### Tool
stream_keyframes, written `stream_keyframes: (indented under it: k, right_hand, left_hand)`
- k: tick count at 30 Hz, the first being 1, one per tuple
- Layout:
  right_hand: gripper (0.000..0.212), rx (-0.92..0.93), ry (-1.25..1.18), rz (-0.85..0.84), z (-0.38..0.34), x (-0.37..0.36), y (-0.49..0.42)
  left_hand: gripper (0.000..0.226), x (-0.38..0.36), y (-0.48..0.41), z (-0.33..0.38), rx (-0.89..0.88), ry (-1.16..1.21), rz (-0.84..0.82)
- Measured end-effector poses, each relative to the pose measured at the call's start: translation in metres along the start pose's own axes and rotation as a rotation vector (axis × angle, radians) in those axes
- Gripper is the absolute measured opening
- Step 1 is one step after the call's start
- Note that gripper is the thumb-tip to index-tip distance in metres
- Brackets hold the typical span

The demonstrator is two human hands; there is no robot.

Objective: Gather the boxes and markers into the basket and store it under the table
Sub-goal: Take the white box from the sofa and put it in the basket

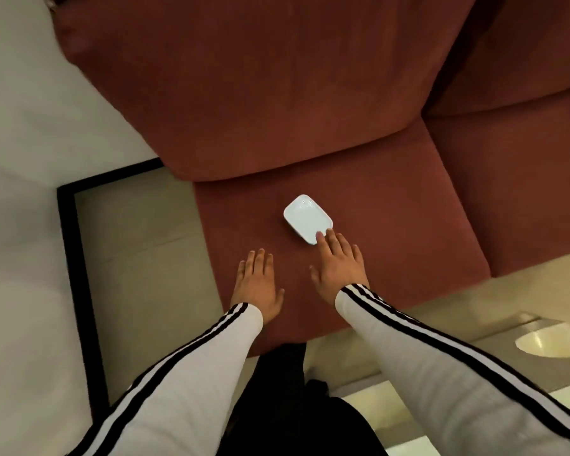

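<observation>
A small white box point(305, 218) with rounded corners lies flat on the seat cushion of a dark red sofa point(359, 291). My right hand point(338, 261) reaches over the cushion with fingers spread, and its fingertips touch the box's near edge. My left hand point(257, 281) hovers flat over the cushion to the left of the box, fingers apart, holding nothing. No basket or markers are in view.
The sofa's back cushion point(260, 87) rises behind the seat, and a second seat point(514, 192) lies to the right. A pale floor with a black border strip point(76, 274) runs on the left. A light table edge point(547, 340) shows at lower right.
</observation>
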State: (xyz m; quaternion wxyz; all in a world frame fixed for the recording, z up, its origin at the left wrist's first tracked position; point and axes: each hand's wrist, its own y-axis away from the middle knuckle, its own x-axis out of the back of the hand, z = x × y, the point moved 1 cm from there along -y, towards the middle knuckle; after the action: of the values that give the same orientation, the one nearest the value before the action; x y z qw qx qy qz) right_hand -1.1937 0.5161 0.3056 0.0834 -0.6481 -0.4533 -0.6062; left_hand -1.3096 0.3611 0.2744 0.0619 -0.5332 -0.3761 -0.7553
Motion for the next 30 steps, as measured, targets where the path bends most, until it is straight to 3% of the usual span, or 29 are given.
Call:
stream_keyframes:
  k: [7,10,15,21,30]
  right_hand:
    - [0.096,-0.025,0.041,-0.149,-0.003,-0.043,-0.130]
    - [0.111,-0.035,0.058,-0.197,0.006,-0.060,-0.153]
    - [0.115,-0.002,0.011,-0.158,0.013,-0.070,-0.167]
    - [0.114,-0.031,-0.029,-0.107,0.011,-0.054,-0.128]
    - [0.118,-0.360,-0.095,0.042,0.054,-0.015,0.051]
  left_hand:
    - [0.097,-0.026,-0.130,-0.035,-0.041,-0.081,-0.089]
    - [0.115,-0.041,-0.159,-0.043,-0.032,-0.113,-0.144]
    - [0.132,-0.067,-0.172,-0.052,-0.049,-0.179,-0.194]
    - [0.126,-0.052,-0.159,-0.040,-0.092,-0.202,-0.185]
    - [0.108,-0.012,-0.059,0.070,-0.499,-0.349,-0.119]
